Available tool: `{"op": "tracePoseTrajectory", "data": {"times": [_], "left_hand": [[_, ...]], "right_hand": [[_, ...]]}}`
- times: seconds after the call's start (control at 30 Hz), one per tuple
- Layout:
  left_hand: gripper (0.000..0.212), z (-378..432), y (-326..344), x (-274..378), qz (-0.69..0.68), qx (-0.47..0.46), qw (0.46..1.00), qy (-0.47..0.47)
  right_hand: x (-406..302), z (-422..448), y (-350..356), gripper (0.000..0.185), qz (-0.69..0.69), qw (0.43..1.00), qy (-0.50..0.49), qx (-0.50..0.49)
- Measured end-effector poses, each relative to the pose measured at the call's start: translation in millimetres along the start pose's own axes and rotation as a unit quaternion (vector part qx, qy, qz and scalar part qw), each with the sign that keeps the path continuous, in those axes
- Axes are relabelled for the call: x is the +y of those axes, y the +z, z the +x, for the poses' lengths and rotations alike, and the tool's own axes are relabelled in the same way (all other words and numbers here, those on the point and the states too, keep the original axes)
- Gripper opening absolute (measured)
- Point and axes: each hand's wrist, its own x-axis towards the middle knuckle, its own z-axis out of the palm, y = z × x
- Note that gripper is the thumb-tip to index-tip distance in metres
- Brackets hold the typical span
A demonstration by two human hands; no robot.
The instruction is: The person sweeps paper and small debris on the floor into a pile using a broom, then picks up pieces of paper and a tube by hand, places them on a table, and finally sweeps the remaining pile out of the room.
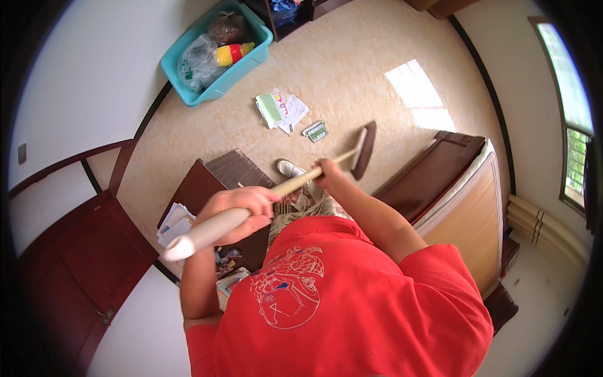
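My left hand [240, 212] is closed around the upper part of a broom's pale handle [294, 183], near its thick light grip end. Lower down the same handle, my right hand [326, 170] holds on. The broom's dark brown head [365, 151] is at floor level, beyond my right hand. On the floor ahead lie loose papers [281, 109], one of them light green, and beside them a small green and white item [315, 131] that I cannot name for sure. A light-coloured shoe [288, 168] shows just beyond the handle.
A turquoise plastic tub [225, 89] with plastic bags and a yellow and red item stands by the wall. At left is a dark wooden cabinet [191, 184] with papers on top. A bed [464, 231] with a dark wooden frame is at right. Sunlight patches lie on the floor.
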Motion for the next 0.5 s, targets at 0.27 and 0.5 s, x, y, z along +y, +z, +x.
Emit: {"op": "tracePoseTrajectory", "data": {"times": [0.27, 0.5], "left_hand": [[0.015, -16.3, -80.5, 68.1, 0.094, 0.013, 0.995, -0.011], [0.015, -62.9, -131.8, 80.5, 0.129, 0.059, 0.989, -0.03]], "right_hand": [[56.3, -33.5, 134.6, 0.009, -0.055, 0.986, 0.005, -0.158], [110.9, -41.0, 215.1, 0.007, -0.165, 0.967, 0.028, -0.19]]}}
